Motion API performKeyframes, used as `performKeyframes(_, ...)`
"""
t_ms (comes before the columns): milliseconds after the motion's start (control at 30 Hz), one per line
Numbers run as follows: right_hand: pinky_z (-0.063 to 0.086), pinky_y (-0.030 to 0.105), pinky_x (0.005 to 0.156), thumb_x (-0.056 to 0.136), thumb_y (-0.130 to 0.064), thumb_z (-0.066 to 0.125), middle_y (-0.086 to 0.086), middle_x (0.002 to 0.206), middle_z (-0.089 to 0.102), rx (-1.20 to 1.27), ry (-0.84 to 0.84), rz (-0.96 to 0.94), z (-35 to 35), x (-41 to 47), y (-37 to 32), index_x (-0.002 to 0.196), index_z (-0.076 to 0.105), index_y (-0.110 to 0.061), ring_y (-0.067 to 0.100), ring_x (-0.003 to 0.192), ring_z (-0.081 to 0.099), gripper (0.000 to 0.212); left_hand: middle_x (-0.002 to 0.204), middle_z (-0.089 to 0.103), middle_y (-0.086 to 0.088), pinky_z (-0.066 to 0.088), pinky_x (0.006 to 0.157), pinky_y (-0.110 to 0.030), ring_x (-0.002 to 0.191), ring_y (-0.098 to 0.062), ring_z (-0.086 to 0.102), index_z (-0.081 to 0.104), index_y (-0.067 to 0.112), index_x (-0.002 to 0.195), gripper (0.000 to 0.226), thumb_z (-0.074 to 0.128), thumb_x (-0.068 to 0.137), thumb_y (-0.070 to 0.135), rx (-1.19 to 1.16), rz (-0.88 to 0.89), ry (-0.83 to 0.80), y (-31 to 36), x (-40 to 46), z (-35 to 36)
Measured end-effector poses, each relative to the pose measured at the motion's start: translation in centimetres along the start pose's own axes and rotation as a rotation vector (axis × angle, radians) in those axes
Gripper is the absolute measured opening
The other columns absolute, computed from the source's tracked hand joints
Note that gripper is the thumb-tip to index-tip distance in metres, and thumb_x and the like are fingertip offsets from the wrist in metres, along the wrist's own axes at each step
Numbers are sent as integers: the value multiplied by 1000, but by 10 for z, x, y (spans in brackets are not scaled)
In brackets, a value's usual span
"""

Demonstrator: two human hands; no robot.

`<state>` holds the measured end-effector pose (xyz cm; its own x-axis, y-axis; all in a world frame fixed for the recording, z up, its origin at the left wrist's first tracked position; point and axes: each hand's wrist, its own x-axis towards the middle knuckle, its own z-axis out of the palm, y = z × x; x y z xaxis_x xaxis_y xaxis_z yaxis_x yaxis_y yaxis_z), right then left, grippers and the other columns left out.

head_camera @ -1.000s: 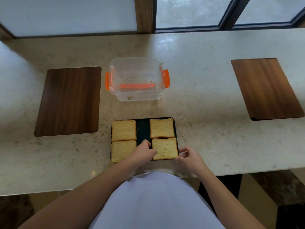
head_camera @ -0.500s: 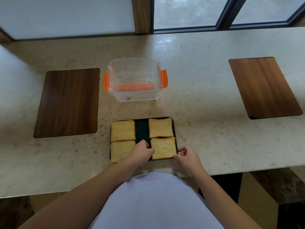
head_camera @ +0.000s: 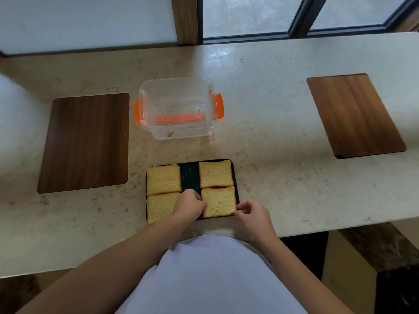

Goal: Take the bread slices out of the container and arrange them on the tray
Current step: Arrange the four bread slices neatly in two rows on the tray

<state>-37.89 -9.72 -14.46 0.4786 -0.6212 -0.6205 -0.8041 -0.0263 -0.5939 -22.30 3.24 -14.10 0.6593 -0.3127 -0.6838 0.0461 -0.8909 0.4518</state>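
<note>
Several toasted bread slices lie flat on the dark tray near the counter's front edge. Both my hands are at the near right slice. My left hand is curled against that slice's left edge and covers part of the near left slice. My right hand pinches the same slice's right edge with its fingertips. The far left slice and the far right slice lie untouched. The clear container with orange latches stands behind the tray and holds only crumbs.
A dark wooden board lies to the left of the container and a lighter wooden board lies at the far right. The marble counter ends just in front of my body. Windows run along the back.
My right fingertips have closed in on the right edge of the near right slice. My left hand stays at its left edge. The slices and the container have not moved.
</note>
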Motion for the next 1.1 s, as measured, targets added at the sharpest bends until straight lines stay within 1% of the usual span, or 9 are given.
performKeyframes(133, 43, 11, 63, 89, -18, 68, -13, 86, 68, -49, 2, -38, 3, -1, -1, 96, 69, -26, -1, 81, 62, 11, 90, 68, -4, 61, 81, -47, 85, -22, 68, 65, 14, 97, 12, 73, 89, 19, 0, 6, 0, -3, -1, -2)
performKeyframes(267, 52, 22, 73, 91, -16, 69, -8, 91, 67, -171, 36, -103, 2, -2, 2, 98, 69, -23, 5, 84, 62, 10, 92, 68, -4, 61, 79, -47, 84, -23, 69, 65, 14, 98, 11, 70, 89, 16, 14, 21, -8, -2, -3, 1)
performKeyframes(367, 50, 24, 70, 90, -16, 69, -6, 91, 64, -204, 55, -113, 1, -1, 2, 95, 66, -23, 7, 81, 60, 10, 93, 67, -3, 61, 80, -47, 84, -23, 68, 64, 14, 100, 11, 69, 90, 18, 19, 28, -4, -2, -4, 1)
performKeyframes(467, 48, 23, 66, 89, -18, 72, -5, 91, 64, -186, 43, -86, -1, 1, 3, 94, 64, -24, 8, 81, 61, 12, 92, 66, -3, 61, 80, -47, 84, -23, 68, 63, 15, 100, 11, 67, 91, 19, 30, 27, -13, -3, -6, 2)
performKeyframes(567, 51, 25, 64, 84, -16, 76, -2, 90, 66, -38, -19, 17, -4, 3, 4, 95, 64, -23, 13, 80, 64, 18, 92, 66, -4, 61, 80, -48, 84, -24, 69, 63, 14, 98, 8, 65, 91, 17, 29, 26, -31, -2, -7, 3)
performKeyframes(667, 45, 22, 61, 82, -18, 79, 0, 90, 67, 48, -30, 62, -6, 7, 4, 93, 62, -22, 13, 80, 64, 21, 92, 67, -6, 61, 81, -49, 85, -24, 69, 63, 13, 98, 8, 65, 91, 17, 13, 24, -41, -1, -8, 3)
performKeyframes(833, 48, 24, 61, 84, -18, 80, 4, 94, 68, 87, -15, 83, -6, 12, 7, 96, 62, -16, 18, 83, 66, 22, 92, 68, -7, 61, 81, -49, 85, -25, 69, 64, 13, 94, 5, 64, 91, 17, 1, 17, -50, 0, -11, 1)
performKeyframes(933, 52, 27, 64, 86, -18, 79, 5, 93, 69, 57, -37, 69, -7, 14, 9, 100, 62, -16, 18, 81, 66, 23, 92, 71, -15, 61, 80, -50, 85, -29, 70, 63, 10, 85, 7, 64, 89, 15, 6, 22, -44, 1, -12, 1)
performKeyframes(1100, 55, 30, 70, 84, -25, 80, 3, 96, 69, 80, -79, 75, -8, 19, 11, 106, 62, -19, 19, 87, 68, 29, 90, 70, -13, 61, 78, -49, 83, -26, 68, 67, 6, 91, 11, 63, 88, 15, 7, 30, -46, 2, -14, 0)
